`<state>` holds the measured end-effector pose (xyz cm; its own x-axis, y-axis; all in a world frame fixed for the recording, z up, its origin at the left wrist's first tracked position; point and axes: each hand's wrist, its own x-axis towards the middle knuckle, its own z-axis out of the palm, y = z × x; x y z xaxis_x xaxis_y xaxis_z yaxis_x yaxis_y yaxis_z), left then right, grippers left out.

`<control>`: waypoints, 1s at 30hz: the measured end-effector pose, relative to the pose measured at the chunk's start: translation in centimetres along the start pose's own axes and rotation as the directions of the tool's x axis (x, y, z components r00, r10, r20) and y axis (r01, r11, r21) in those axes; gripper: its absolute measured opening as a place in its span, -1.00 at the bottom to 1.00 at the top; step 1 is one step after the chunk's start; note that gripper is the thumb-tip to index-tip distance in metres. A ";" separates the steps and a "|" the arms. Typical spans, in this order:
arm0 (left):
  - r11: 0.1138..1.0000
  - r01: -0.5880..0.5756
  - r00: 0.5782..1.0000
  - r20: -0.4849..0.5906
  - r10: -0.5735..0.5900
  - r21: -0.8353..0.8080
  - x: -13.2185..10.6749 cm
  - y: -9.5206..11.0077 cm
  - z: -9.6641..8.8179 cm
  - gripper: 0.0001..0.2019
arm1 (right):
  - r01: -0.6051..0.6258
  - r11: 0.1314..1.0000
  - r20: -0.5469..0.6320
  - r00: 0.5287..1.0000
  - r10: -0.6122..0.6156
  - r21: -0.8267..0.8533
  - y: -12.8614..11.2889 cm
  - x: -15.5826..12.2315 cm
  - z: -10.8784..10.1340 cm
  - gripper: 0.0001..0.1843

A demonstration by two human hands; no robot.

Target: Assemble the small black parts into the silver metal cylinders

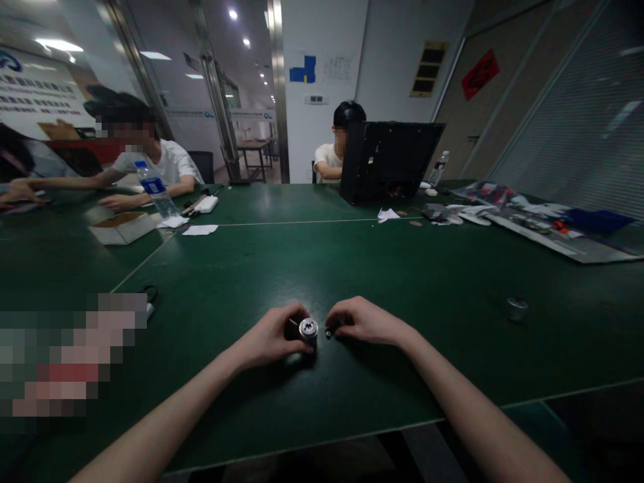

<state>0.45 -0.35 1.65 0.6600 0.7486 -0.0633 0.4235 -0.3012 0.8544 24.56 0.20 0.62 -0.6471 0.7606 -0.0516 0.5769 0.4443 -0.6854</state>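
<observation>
My left hand is wrapped round a short metal cylinder, which stands upright with its round, silvery top face showing a dark centre. Close by on the right, the fingers of my right hand are curled together over something dark, too shaded to name. A tiny dark piece with a light centre shows at these fingertips, between the two hands; whether it is held or lies on the table cannot be made out. Farther right, a similar metal cylinder stands alone on the green table.
A large black box-like case stands at the back, with a person behind it. Another person sits at the far left beside a water bottle and an open carton. At right lies a board with assorted parts.
</observation>
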 end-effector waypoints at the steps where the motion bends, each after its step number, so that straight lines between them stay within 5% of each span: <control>1: 1.000 -0.004 1.000 0.002 0.004 0.016 0.0 -0.1 0.0 -0.62 | -0.009 1.000 -0.007 1.000 0.009 0.005 0.1 0.0 -0.1 -0.75; 10: 0.963 -0.016 1.000 0.026 0.009 0.268 -0.2 0.5 -0.5 -0.63 | -0.023 0.996 -0.092 0.996 0.015 -0.084 -0.3 -0.1 0.1 -0.77; 17: 0.958 -0.032 0.999 0.026 0.026 0.286 -0.3 0.5 -0.5 -0.68 | 0.039 0.999 -0.131 0.990 -0.043 -0.028 -1.9 0.0 0.1 -0.74; 30: 0.865 -0.064 0.995 -0.031 0.092 0.498 -0.4 -0.4 -0.8 -0.62 | 0.146 0.989 -0.205 0.968 -0.146 -0.018 -2.6 1.0 2.9 -0.58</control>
<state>-0.52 -0.05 1.72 0.6766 0.7357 0.0315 0.6330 -0.6029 0.4856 20.98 -1.57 0.21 -0.6085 0.7681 0.1994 0.4851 0.5588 -0.6726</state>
